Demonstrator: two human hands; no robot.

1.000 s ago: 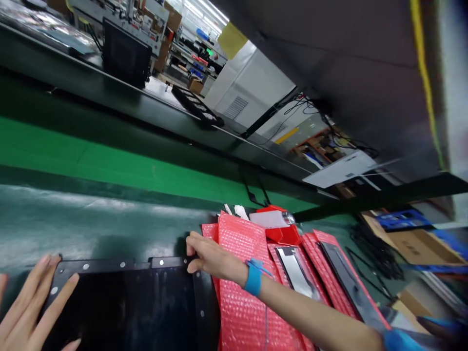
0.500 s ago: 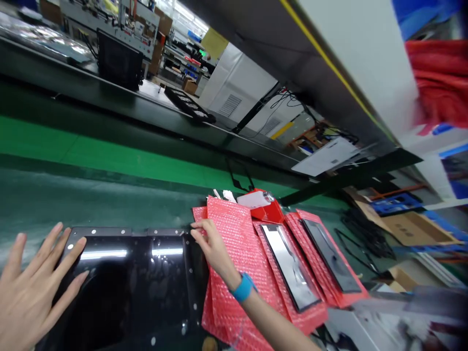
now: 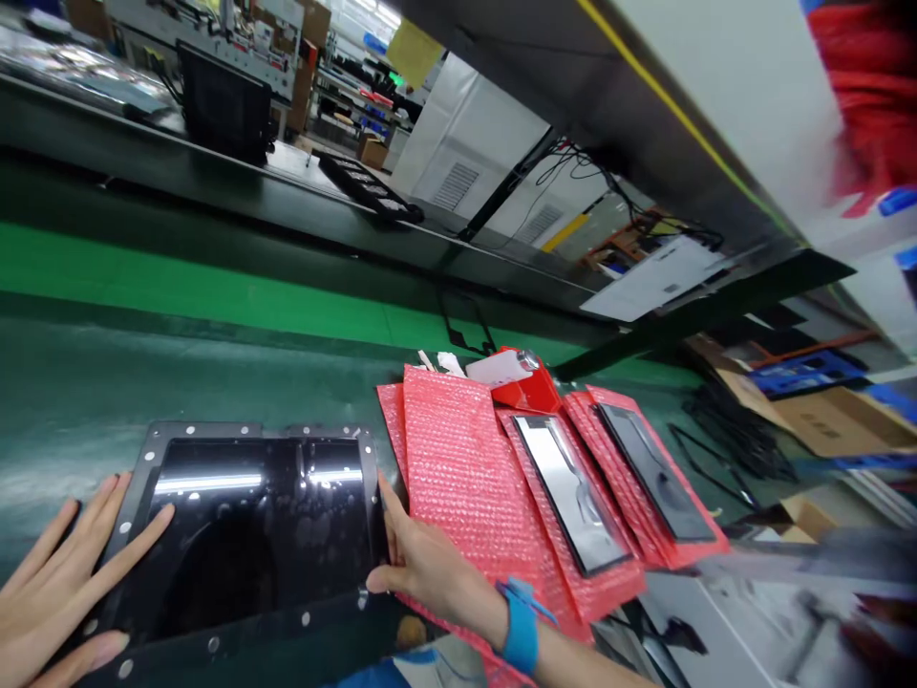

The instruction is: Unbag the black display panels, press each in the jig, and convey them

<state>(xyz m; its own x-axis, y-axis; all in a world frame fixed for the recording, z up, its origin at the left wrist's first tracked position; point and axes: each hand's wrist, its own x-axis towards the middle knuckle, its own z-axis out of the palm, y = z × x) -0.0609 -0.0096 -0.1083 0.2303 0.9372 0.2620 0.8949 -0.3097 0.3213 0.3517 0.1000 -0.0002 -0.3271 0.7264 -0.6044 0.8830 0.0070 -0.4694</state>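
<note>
Left hand (image 3: 68,588): lower left of the frame, back upward, fingers long and well spread, none curled; the index finger reaches over the left border of a black panel (image 3: 315,545), thumb lower down by the near left corner.

Right hand (image 3: 426,569): lower centre, entering from the lower right on a slanting forearm, blue wristband (image 3: 522,633) at the wrist. Index finger extended along the panel's right edge; thumb apart from it, tip at that edge nearer the bottom; remaining fingers bent and partly hidden. Firm grip or light touch: cannot be told.

Black panel: lower left to centre, between both hands, glossy face up, border set with pale dots.

Pink bubble-wrap pouches (image 3: 451,449): just beyond the right hand, right of the panel.
</note>
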